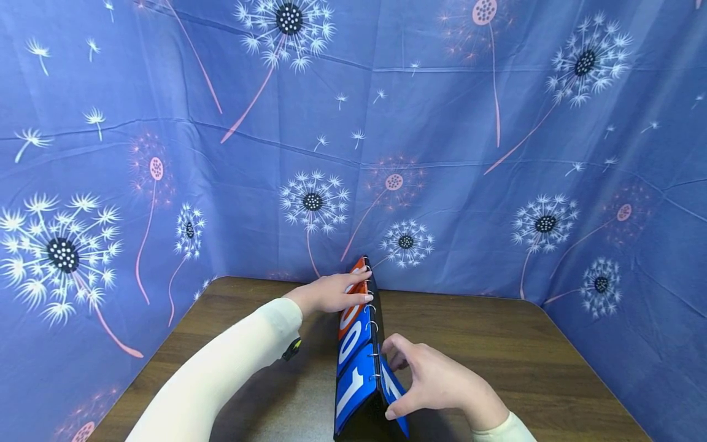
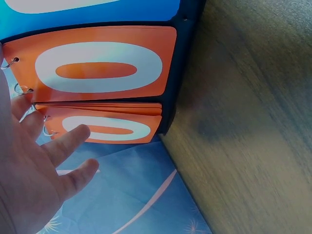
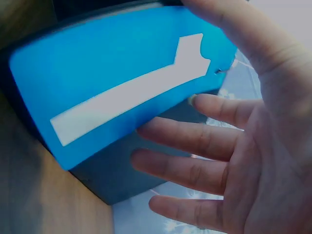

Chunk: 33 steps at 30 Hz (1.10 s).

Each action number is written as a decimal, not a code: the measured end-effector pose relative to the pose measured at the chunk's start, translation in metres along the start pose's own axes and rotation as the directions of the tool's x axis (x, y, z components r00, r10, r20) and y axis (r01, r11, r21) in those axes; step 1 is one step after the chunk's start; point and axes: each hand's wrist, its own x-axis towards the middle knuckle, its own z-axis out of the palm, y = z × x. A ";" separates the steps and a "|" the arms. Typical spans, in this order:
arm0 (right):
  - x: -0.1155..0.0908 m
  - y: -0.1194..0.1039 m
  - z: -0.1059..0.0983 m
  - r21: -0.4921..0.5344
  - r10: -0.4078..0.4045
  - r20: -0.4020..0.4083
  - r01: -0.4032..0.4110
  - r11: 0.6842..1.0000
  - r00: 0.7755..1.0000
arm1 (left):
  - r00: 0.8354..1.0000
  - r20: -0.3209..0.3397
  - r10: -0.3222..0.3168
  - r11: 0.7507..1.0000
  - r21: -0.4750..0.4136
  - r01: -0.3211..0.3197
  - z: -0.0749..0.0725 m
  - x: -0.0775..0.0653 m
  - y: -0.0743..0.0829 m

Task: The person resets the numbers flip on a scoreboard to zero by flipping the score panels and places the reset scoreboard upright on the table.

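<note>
A tabletop flip scoreboard (image 1: 359, 362) stands like a tent on the wooden table, its number cards hung from metal rings along the ridge. Spread fingers of my left hand (image 1: 334, 291) rest over the ridge at the far end, beside the orange 0 cards (image 2: 97, 67). Nearer me are a blue 0 card (image 1: 349, 341) and a blue 1 card (image 1: 353, 387). On the right face, my right hand (image 1: 442, 377) holds a blue 1 card (image 3: 131, 92) by its edges, thumb at one long edge and fingertips at the other. That card is tilted away from the black board (image 3: 117, 183).
Wood-grain table (image 1: 486, 344) lies under the scoreboard on both sides. Behind it and at both sides hangs a blue cloth (image 1: 442, 123) printed with dandelions. A small black-and-yellow item (image 1: 291, 348) shows at the left wrist.
</note>
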 end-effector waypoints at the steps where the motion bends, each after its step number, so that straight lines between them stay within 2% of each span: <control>1: -0.001 0.000 -0.002 -0.004 0.004 0.004 -0.004 1.000 1.000 | 1.000 0.000 0.002 1.000 0.004 -0.002 0.000 0.000 0.000; 5: -0.007 0.000 -0.010 -0.020 0.037 0.022 -0.036 0.999 0.999 | 1.000 0.001 0.009 1.000 0.012 -0.010 -0.001 -0.001 0.001; 12: -0.016 -0.003 -0.023 -0.091 0.102 0.002 -0.101 0.991 0.995 | 1.000 -0.004 0.012 1.000 0.000 -0.012 -0.001 -0.002 0.002; 18: -0.031 -0.004 -0.040 -0.090 0.092 -0.040 -0.095 0.991 0.995 | 1.000 0.000 0.009 1.000 -0.007 -0.009 0.000 -0.003 0.003; 25: -0.050 -0.006 -0.059 -0.099 0.070 -0.128 -0.083 0.992 0.989 | 1.000 -0.004 0.006 1.000 -0.014 -0.006 0.000 -0.002 0.003; 28: -0.053 -0.005 -0.064 -0.084 0.043 -0.191 -0.060 0.995 0.981 | 1.000 -0.004 0.006 1.000 -0.020 -0.006 0.000 -0.003 0.003; 30: -0.054 -0.003 -0.066 -0.070 0.008 -0.247 -0.026 0.997 0.969 | 1.000 -0.005 0.012 1.000 -0.024 -0.012 -0.001 -0.003 0.003; 33: -0.052 0.000 -0.065 -0.029 -0.051 -0.340 0.044 0.999 0.939 | 1.000 -0.004 0.015 1.000 -0.020 -0.015 -0.001 -0.003 0.003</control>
